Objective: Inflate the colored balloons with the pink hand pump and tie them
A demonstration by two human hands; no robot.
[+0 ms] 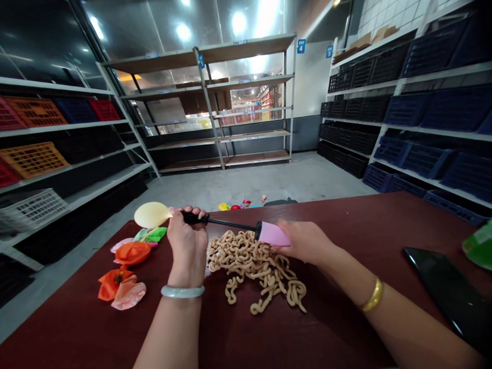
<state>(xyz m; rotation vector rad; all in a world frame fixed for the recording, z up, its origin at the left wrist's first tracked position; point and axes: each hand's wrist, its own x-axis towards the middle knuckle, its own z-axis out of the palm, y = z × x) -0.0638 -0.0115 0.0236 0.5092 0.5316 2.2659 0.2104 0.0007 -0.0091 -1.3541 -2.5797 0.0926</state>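
Observation:
My left hand point(187, 237) is closed around the black end of a balloon pump point(231, 224), its thumb by the neck of a small, partly inflated pale yellow balloon point(152, 215). The balloon sticks out to the left of that hand. At the other end, my right hand point(302, 240) grips the pump's pink handle, with a thin black rod showing between the two hands. Below the pump, a heap of tan curly strands point(252, 259) lies on the dark red table point(235, 335). Limp orange balloons point(133, 253), with pink and green ones, lie left of my left hand.
A glossy black flat object point(443, 280) lies on the table's right side, near a green item point(488, 243). Small colourful things point(234, 206) show beyond the far edge. Shelves point(210, 94) stand behind, with crates point(453, 112) along the right wall and more at left.

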